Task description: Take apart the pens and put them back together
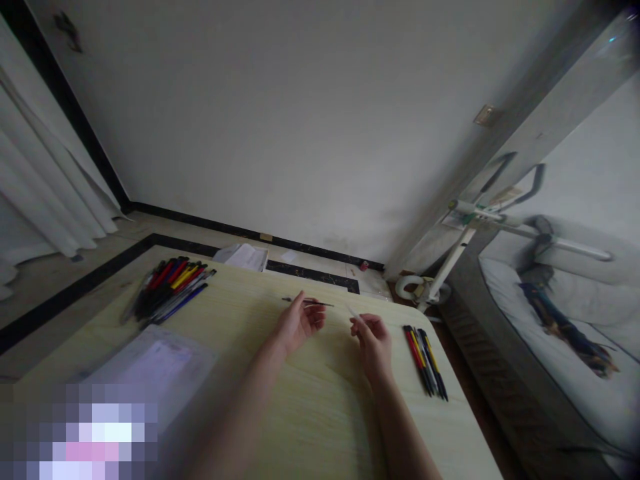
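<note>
Over a pale wooden table [310, 413], my left hand [299, 322] pinches a thin dark pen part [310, 302] that points right. My right hand [373, 337] is closed on a slim pale piece [353, 311] whose tip sticks up to the left. The two hands sit a short gap apart near the table's far edge. A large pile of red, yellow, black and blue pens [170, 287] lies at the far left. A short row of several pens [426, 360] lies just right of my right hand.
A clear plastic sleeve with paper [150, 367] lies at the near left. Papers [241, 256] sit on the floor beyond the table. A white-framed exercise machine [450, 260] and a grey sofa [550, 320] stand to the right. White curtains [45, 193] hang at the left.
</note>
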Tool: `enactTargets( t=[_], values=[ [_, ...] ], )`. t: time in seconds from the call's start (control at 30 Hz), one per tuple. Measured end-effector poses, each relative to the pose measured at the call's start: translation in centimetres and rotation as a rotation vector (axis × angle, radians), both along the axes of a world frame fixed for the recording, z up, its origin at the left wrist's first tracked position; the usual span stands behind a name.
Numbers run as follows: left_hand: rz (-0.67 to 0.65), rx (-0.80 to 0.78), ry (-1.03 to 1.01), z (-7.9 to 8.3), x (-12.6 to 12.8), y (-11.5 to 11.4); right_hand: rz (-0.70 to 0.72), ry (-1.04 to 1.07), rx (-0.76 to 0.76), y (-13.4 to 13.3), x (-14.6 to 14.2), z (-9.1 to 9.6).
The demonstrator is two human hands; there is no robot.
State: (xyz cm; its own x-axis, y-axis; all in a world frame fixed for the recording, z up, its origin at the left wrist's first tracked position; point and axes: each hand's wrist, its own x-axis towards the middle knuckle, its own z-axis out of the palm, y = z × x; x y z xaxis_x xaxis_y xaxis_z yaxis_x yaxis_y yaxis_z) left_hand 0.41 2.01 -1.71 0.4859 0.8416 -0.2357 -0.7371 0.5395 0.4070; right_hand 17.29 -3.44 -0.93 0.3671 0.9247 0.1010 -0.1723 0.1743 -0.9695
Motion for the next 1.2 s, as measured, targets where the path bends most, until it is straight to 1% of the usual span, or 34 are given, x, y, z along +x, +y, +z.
enactTargets(
  t=[0.13, 0.27, 0.43, 0.6, 0.77, 0.83, 0.97, 1.1, 1.2],
  values=[
    [0.007, -0.013, 0.003, 0.0, 0.0, 0.0, -0.014, -0.068, -0.029, 0.1, 0.1, -0.3],
    [0.013, -0.017, -0.008, 0.2, -0.1, 0.0, -0.046, -0.226, -0.046, 0.1, 0.3, -0.2],
    [0.005, -0.053, -0.015, 0.2, -0.2, 0.0, -0.109, -0.449, -0.042, 0.0, 0.2, 0.3],
    [0.018, -0.081, -0.010, 0.1, -0.3, 0.1, -0.094, -0.587, -0.094, -0.2, -0.1, 1.2],
    [0.011, -0.068, -0.045, 0.0, -0.4, 0.1, -0.084, -0.706, -0.114, -1.3, 0.2, 1.7],
    [0.017, -0.077, -0.061, -0.1, -0.4, 0.1, -0.092, -0.762, -0.133, -1.9, 0.5, 1.7],
    [0.011, -0.083, -0.068, 0.0, -0.5, 0.1, -0.152, -0.899, -0.160, -3.0, 1.3, 1.2],
    [-0.001, -0.084, -0.078, 0.0, -0.5, 0.1, -0.197, -1.023, -0.136, -3.8, 1.6, 1.0],
    [0.003, -0.098, -0.064, 0.0, -0.5, 0.1, -0.211, -1.073, -0.128, -4.3, 1.5, 0.9]
  ],
)
